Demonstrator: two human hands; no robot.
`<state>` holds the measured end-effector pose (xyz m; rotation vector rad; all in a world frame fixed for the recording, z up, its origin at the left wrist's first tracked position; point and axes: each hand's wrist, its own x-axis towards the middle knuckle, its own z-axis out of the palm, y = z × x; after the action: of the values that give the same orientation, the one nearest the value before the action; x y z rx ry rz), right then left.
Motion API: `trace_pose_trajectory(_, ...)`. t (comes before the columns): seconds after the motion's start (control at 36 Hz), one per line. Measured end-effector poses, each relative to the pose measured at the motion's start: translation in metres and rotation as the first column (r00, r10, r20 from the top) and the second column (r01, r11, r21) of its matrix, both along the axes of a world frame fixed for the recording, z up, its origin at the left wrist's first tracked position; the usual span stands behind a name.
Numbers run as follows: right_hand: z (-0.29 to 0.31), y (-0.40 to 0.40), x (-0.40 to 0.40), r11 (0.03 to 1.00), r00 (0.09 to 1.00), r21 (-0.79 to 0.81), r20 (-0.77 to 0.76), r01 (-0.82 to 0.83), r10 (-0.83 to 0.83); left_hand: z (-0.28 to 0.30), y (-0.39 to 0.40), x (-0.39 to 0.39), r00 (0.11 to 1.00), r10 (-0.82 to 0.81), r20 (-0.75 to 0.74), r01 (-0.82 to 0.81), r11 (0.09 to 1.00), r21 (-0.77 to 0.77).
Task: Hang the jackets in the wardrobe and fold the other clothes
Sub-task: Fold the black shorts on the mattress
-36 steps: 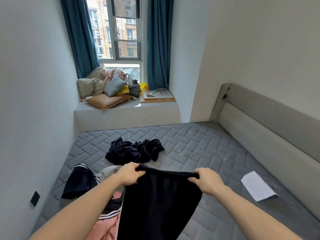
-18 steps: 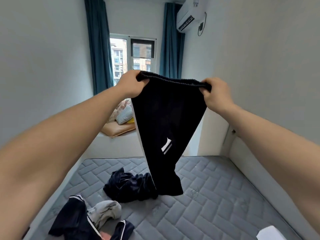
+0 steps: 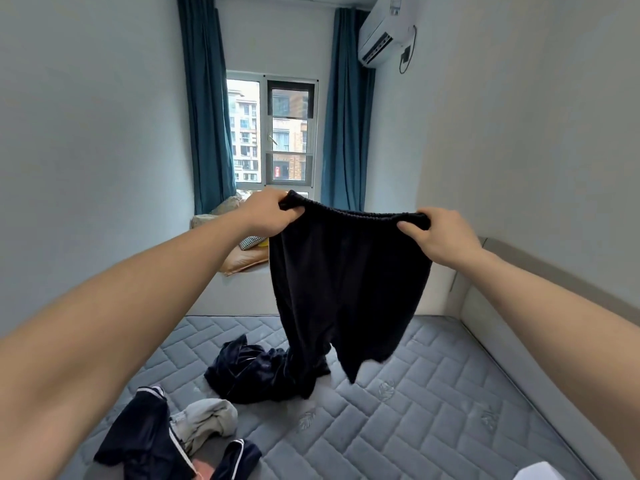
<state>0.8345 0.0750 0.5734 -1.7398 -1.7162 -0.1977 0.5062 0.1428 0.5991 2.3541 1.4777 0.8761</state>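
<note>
I hold black shorts [image 3: 343,289] up in the air over the grey quilted mattress [image 3: 398,410]. My left hand [image 3: 268,216] pinches the left end of the elastic waistband, and my right hand [image 3: 438,233] pinches the right end. The two legs hang down, the left one reaching a crumpled dark navy garment [image 3: 252,374] on the mattress. At the lower left lie a navy garment with white stripes [image 3: 145,438], a grey garment [image 3: 204,422] and a bit of pink cloth [image 3: 202,467].
A padded headboard [image 3: 540,306] runs along the right side. Behind the bed, a window ledge holds cushions [image 3: 242,261] between teal curtains [image 3: 207,109]. An air conditioner [image 3: 381,36] hangs high on the right wall. A white sheet [image 3: 540,472] lies at the lower right corner.
Both hands lifted the shorts off the mattress to chest height, then lowered them slightly and spread the waistband wider. The shorts have turned, so their white logo no longer shows.
</note>
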Motion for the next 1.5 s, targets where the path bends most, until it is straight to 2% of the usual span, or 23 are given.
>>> trace_pose_trajectory(0.17, -0.003, -0.008, 0.002, 0.998, 0.999, -0.055, -0.034, -0.010, 0.008, -0.003, 0.003, 0.000, 0.999, -0.014, -0.032, 0.011, 0.997, -0.071)
trace_pose_trajectory(0.39, -0.024, -0.004, -0.007, 0.972, 0.997, -0.234, -0.083, -0.028, 0.009, -0.031, 0.012, -0.011, 0.995, -0.028, -0.094, 0.001, 0.962, -0.274)
trace_pose_trajectory(0.53, -0.041, 0.010, -0.019, 0.912, 0.993, -0.407, -0.119, -0.045, -0.004, -0.050, 0.022, -0.018, 0.981, 0.006, -0.194, -0.074, 0.936, -0.344)
trace_pose_trajectory(0.61, -0.050, 0.020, -0.025, 0.871, 0.980, -0.486, -0.196, -0.074, -0.026, -0.061, 0.029, -0.021, 0.965, 0.029, -0.260, -0.131, 0.914, -0.383)
trace_pose_trajectory(0.75, -0.065, 0.036, -0.031, 0.834, 0.936, -0.547, -0.328, -0.080, -0.126, -0.083, 0.038, -0.022, 0.988, 0.018, -0.156, -0.109, 0.798, -0.592)
trace_pose_trajectory(0.86, -0.076, 0.050, -0.036, 0.880, 0.956, -0.475, -0.264, -0.013, -0.129, -0.091, 0.043, -0.017, 0.991, 0.129, 0.041, -0.067, 0.729, -0.681)
trace_pose_trajectory(0.92, -0.072, 0.054, -0.039, 0.918, 0.969, -0.397, -0.220, 0.019, -0.115, -0.085, 0.049, -0.016, 0.989, 0.129, 0.068, -0.056, 0.764, -0.643)
trace_pose_trajectory(1.03, -0.046, 0.058, -0.040, 0.976, 0.970, -0.217, -0.242, -0.019, -0.035, -0.058, 0.061, -0.014, 0.984, 0.093, 0.154, -0.025, 0.918, -0.395)
trace_pose_trajectory(1.14, -0.006, 0.061, -0.039, 0.999, 0.983, -0.026, -0.183, -0.018, 0.013, -0.012, 0.059, -0.013, 0.985, 0.083, 0.153, -0.057, 0.984, -0.167)
trace_pose_trajectory(1.25, 0.026, 0.060, -0.038, 0.993, 0.992, 0.122, -0.120, -0.012, 0.027, 0.024, 0.050, -0.014, 0.983, 0.068, 0.173, -0.076, 0.996, 0.042)
trace_pose_trajectory(1.36, 0.039, 0.052, -0.035, 0.981, 0.993, 0.191, -0.106, -0.033, 0.054, 0.035, 0.032, -0.019, 0.986, 0.044, 0.161, -0.080, 0.971, 0.226)
trace_pose_trajectory(1.5, 0.013, 0.034, -0.032, 0.983, 0.992, 0.174, -0.099, -0.059, 0.077, -0.003, 0.017, -0.028, 0.995, 0.003, 0.095, -0.027, 0.967, 0.253)
